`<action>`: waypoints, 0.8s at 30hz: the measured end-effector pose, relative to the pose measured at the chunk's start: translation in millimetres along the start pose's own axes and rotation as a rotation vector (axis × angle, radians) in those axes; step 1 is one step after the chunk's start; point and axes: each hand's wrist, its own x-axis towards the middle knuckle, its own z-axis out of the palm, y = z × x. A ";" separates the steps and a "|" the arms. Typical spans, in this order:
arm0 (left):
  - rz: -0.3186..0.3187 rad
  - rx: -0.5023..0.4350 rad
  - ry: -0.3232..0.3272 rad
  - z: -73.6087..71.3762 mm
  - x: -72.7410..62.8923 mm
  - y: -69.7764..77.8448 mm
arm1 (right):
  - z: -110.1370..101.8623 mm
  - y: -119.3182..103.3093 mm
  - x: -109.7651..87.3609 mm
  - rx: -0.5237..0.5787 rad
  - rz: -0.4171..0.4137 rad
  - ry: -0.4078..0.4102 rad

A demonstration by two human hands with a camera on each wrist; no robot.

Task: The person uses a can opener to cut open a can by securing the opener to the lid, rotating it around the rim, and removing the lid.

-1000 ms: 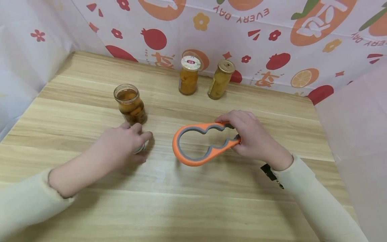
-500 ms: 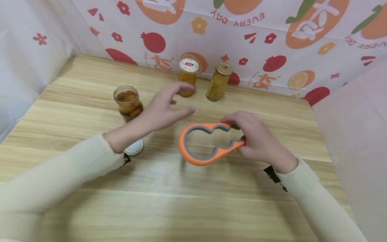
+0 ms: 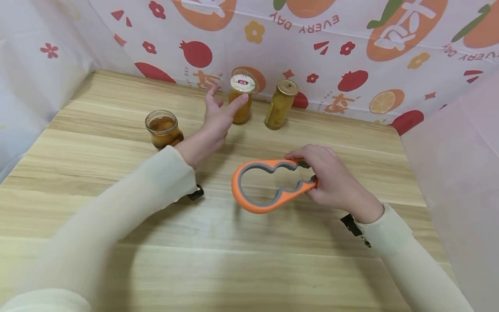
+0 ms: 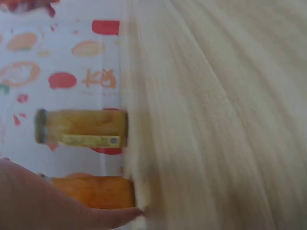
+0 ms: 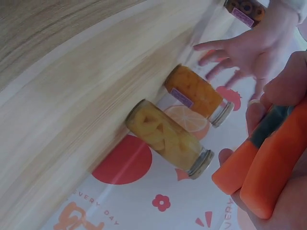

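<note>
My right hand (image 3: 327,173) grips the narrow end of an orange jar opener (image 3: 236,190) with grey scalloped inner edges; its two orange handle ends (image 5: 273,172) show up close in the right wrist view. Fingers spread, my left hand (image 3: 215,121) reaches beside a lidded jar of orange fruit (image 3: 243,113) at the back. Its thumb overlaps that jar in the head view, while the right wrist view shows a gap between the fingers and the glass. A lidded jar of yellow fruit (image 3: 280,108) stands just to the right.
An uncovered jar of brown fruit in liquid (image 3: 163,130) stands on the left, partly behind my left sleeve (image 3: 156,182). A printed fruit-pattern cloth (image 3: 319,47) hangs along the back edge of the wooden table (image 3: 241,268).
My left hand has let go of a loose white lid by the uncovered jar and moved back and right to the orange fruit jar. The opener has shifted slightly right.
</note>
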 end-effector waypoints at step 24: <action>0.095 -0.015 0.028 24.2 39.6 -12.7 | 4.4 2.9 3.4 0.021 -0.017 -0.021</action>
